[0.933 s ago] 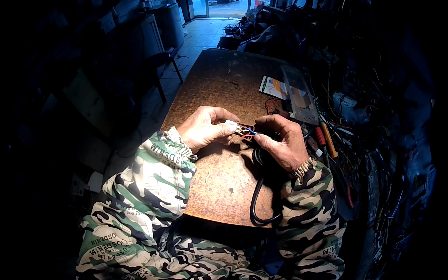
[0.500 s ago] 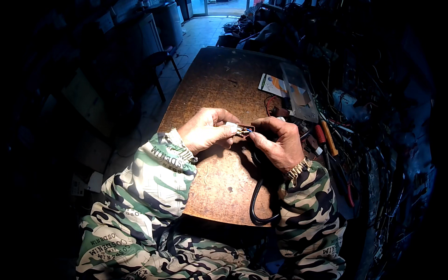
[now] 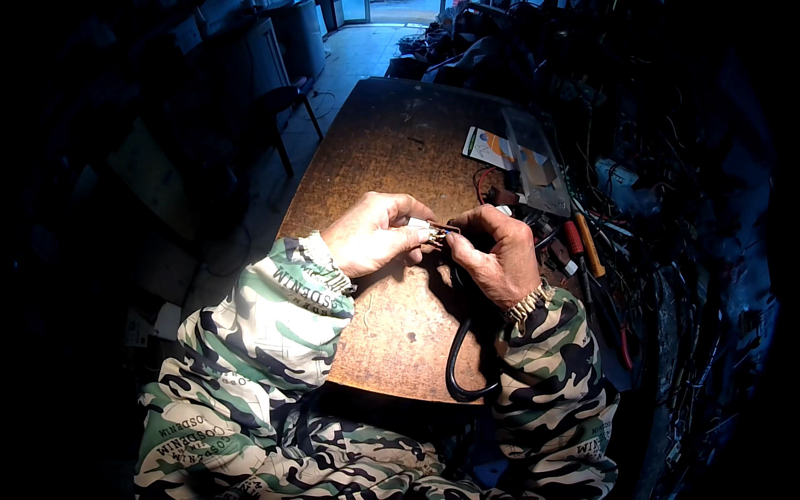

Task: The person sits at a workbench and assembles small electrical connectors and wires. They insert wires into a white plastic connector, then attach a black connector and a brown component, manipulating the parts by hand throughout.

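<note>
My left hand (image 3: 371,237) grips a small electrical connector (image 3: 434,235) with a white part, brass-coloured metal and a brownish edge, held over the wooden tabletop (image 3: 375,150). My right hand (image 3: 498,254) has thumb and index finger closed on the connector's right end, at a short blue wire (image 3: 449,232) that is partly hidden by the thumb. A thick black cable (image 3: 452,367) hangs below my right hand and loops on the table near the front edge.
On the table's right lie a printed card (image 3: 483,148), clear plastic sheet (image 3: 537,192), red-handled tool (image 3: 573,237), orange-handled tool (image 3: 589,248), red-handled pliers (image 3: 625,348) and loose wires. Tangled clutter fills the dark right side. A dark stool (image 3: 283,100) stands on the left floor.
My right thumb and fingertips have closed in over the connector's end, covering more of the blue wire. My left hand has shifted slightly right.
</note>
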`<state>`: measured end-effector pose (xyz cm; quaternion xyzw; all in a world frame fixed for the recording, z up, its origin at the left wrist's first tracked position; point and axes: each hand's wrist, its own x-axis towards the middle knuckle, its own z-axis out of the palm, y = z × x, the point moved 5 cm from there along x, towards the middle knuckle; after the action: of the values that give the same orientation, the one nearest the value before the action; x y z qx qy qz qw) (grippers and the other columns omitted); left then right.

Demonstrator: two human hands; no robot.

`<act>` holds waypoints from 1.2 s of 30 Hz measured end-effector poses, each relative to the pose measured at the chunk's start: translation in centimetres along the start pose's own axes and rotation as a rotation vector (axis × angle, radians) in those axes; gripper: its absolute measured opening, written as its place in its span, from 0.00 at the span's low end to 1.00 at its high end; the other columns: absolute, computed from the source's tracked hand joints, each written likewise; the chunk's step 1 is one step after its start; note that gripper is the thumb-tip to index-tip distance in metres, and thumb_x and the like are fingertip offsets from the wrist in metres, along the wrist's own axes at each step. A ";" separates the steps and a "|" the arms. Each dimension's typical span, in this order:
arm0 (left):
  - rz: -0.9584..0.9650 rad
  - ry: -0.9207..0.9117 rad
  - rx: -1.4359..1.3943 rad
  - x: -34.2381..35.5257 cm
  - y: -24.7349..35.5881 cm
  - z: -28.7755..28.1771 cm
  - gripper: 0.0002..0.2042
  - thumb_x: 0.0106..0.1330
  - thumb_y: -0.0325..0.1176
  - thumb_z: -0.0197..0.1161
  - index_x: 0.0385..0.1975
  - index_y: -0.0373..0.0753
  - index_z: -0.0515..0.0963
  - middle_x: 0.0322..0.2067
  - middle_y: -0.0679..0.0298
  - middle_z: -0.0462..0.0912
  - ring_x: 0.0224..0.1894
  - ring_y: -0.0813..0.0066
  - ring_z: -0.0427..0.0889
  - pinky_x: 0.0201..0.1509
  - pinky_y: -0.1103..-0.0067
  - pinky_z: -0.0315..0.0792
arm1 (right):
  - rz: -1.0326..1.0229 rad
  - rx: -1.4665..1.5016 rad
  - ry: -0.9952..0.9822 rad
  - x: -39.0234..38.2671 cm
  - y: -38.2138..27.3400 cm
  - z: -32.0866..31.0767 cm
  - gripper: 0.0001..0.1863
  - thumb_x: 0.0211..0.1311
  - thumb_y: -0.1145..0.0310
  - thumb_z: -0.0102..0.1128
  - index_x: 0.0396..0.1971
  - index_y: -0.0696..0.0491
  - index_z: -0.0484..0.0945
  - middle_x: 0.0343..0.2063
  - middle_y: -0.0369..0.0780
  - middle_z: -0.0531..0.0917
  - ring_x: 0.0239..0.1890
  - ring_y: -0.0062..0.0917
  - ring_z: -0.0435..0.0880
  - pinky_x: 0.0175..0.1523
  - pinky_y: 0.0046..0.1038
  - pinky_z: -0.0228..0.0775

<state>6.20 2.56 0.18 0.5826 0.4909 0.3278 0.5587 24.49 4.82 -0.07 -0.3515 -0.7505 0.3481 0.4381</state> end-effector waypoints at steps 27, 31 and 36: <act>0.018 -0.027 -0.040 0.0 0.2 1.1 0.18 0.72 0.30 0.60 0.55 0.24 0.69 0.33 0.64 0.81 0.29 0.84 0.76 0.30 0.87 0.72 | 0.089 0.135 -0.166 0.1 -0.4 -1.9 0.16 0.55 0.71 0.62 0.41 0.66 0.81 0.32 0.47 0.87 0.33 0.27 0.86 0.40 0.25 0.78; -0.026 0.028 -0.045 -0.3 -0.2 0.6 0.18 0.72 0.30 0.60 0.55 0.24 0.69 0.32 0.63 0.81 0.28 0.84 0.75 0.30 0.87 0.73 | 0.172 0.181 -0.268 0.5 0.4 -1.3 0.15 0.57 0.73 0.62 0.42 0.67 0.81 0.30 0.44 0.85 0.29 0.23 0.83 0.36 0.24 0.75; -0.001 -0.006 -0.045 0.3 0.3 1.2 0.18 0.71 0.30 0.60 0.54 0.24 0.69 0.32 0.62 0.81 0.28 0.83 0.76 0.30 0.86 0.73 | 0.159 0.124 -0.233 0.0 0.2 -2.6 0.10 0.60 0.75 0.64 0.38 0.66 0.82 0.26 0.41 0.84 0.26 0.18 0.80 0.31 0.22 0.73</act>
<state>7.45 2.47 0.20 0.5707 0.4819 0.3368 0.5732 26.89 5.45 0.73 -0.3395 -0.7431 0.4658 0.3401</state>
